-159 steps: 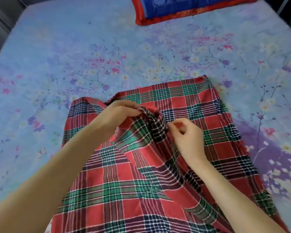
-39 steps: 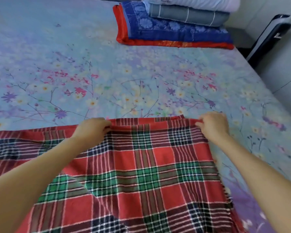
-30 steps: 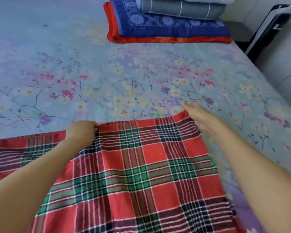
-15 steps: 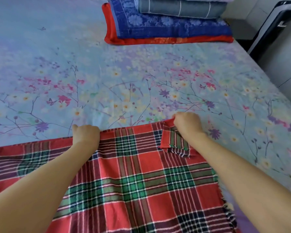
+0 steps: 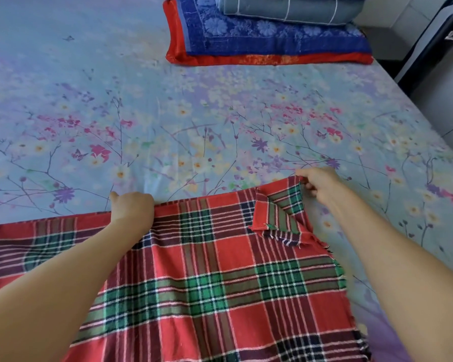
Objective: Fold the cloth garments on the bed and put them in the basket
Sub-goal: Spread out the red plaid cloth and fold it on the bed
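Note:
A red, green and black plaid cloth (image 5: 209, 283) lies spread flat over the near part of the bed. My left hand (image 5: 132, 209) grips its far edge near the middle, fingers curled under. My right hand (image 5: 321, 185) pinches the far right corner. That corner has a small flap (image 5: 275, 218) folded back onto the cloth, its underside and frayed hem showing. No basket is in view.
The bed's floral blue sheet (image 5: 194, 113) stretches beyond the cloth. A stack of folded bedding, a red-edged blue quilt (image 5: 267, 45) with a grey one (image 5: 290, 9) on top, sits at the far right. A dark upright object (image 5: 434, 43) stands beside the bed's right edge.
The right hand has drawn the corner outward to the right, so the folded flap is opening out. The left hand stays on the far edge.

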`<state>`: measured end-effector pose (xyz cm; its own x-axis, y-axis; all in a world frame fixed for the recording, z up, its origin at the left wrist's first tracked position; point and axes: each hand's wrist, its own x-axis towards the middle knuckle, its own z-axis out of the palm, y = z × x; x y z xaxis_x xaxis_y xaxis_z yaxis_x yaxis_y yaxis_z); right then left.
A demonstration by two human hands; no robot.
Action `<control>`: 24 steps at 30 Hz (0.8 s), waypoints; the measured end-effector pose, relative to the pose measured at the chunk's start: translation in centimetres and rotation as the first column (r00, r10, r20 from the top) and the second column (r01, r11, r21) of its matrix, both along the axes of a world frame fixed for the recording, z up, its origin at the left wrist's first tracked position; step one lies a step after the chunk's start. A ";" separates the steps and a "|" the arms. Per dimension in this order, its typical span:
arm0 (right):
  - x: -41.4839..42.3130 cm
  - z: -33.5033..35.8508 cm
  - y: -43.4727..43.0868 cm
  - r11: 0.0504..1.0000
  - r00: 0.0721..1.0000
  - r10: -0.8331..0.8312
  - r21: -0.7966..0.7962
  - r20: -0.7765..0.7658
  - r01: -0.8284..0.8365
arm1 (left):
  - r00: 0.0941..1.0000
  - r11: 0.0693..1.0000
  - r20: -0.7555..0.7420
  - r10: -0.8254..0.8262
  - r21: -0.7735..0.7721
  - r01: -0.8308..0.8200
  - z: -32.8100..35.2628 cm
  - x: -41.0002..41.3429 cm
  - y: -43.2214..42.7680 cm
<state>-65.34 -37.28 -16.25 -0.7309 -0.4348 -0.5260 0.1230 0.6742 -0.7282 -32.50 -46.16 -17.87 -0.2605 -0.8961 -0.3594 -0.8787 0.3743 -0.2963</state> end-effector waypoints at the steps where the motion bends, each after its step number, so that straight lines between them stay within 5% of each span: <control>1: 0.4 -0.6 0.1 0.999 0.989 0.042 0.021 -0.139 -0.040 | 1.000 1.000 -0.004 0.005 0.000 -0.005 -0.1 0.0 0.0; 3: 2.1 -1.1 0.6 0.968 0.799 0.247 0.176 -0.547 -0.179 | 1.000 1.000 -0.007 0.011 -0.011 -0.011 -0.2 -0.1 0.0; 5: 4.8 -0.3 2.2 0.929 0.539 0.338 0.181 -0.772 -0.323 | 1.000 1.000 -0.004 0.003 -0.023 -0.003 -0.3 -0.1 0.0; 8: 9.1 0.7 6.2 0.670 0.212 0.650 0.420 -0.729 -0.612 | 1.000 1.000 -0.002 0.011 -0.024 -0.011 -0.1 -0.2 0.0; 10: 9.8 0.0 8.8 0.470 0.012 0.821 0.664 -0.571 -0.582 | 1.000 1.000 -0.008 0.007 -0.006 -0.007 0.2 -0.1 0.2; 12: 8.3 -0.6 9.0 0.530 0.040 0.782 0.630 -0.622 -0.567 | 0.998 0.998 -0.063 -0.004 -0.067 -0.001 0.2 0.9 0.5; 15: 5.2 0.5 5.6 0.802 0.320 0.546 0.374 -0.774 -0.465 | 0.925 0.967 -0.380 0.020 -0.229 -0.115 -0.1 3.5 0.3; 19: 3.3 -0.7 3.6 0.887 0.514 0.457 0.332 -0.726 -0.321 | 0.816 0.937 -0.571 -0.095 -0.328 -0.121 -2.6 3.8 0.1; 24: 3.4 -4.6 3.0 0.932 0.451 0.356 0.346 -0.818 -0.109 | 0.742 0.872 -0.642 -0.191 -0.458 -0.172 -5.3 3.7 0.5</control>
<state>-61.91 -34.28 -20.88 -0.7486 -0.6303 0.2058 -0.6627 0.7212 -0.2017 -28.80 -45.66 -23.18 -0.2723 -0.8937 0.3566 -0.9085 0.3609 0.2108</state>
